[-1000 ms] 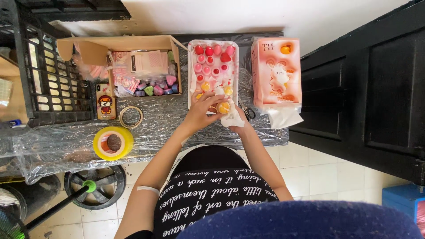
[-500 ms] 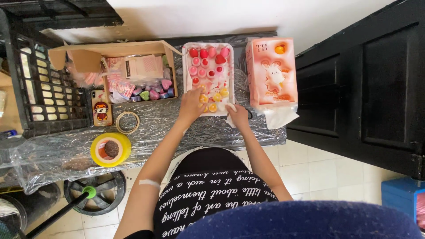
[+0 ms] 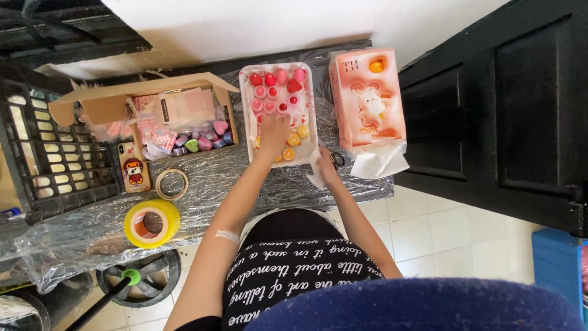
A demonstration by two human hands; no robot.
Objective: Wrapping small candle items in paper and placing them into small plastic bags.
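My left hand [image 3: 273, 132] reaches into a white tray [image 3: 309, 92] that holds several small red, pink and yellow heart-shaped and round pieces. Its fingers lie over the pieces in the tray's middle, and whether they grip one is hidden. My right hand [image 3: 326, 169] rests at the tray's near right corner, closed on a crumpled white tissue [image 3: 315, 173]. Small black scissors [image 3: 337, 159] lie just beside that hand.
A pink tissue pack [image 3: 366, 101] lies right of the tray. An open cardboard box [image 3: 153, 116] of small coloured items stands to the left, with a phone [image 3: 133, 167], a thin tape ring [image 3: 171, 184], a yellow tape roll [image 3: 152, 222] and a black crate [image 3: 49, 153]. A black cabinet [image 3: 508, 104] is at right.
Both hands were together over the table's front edge around a small orange piece. My left hand has moved forward into the tray, and my right hand stayed back with the tissue.
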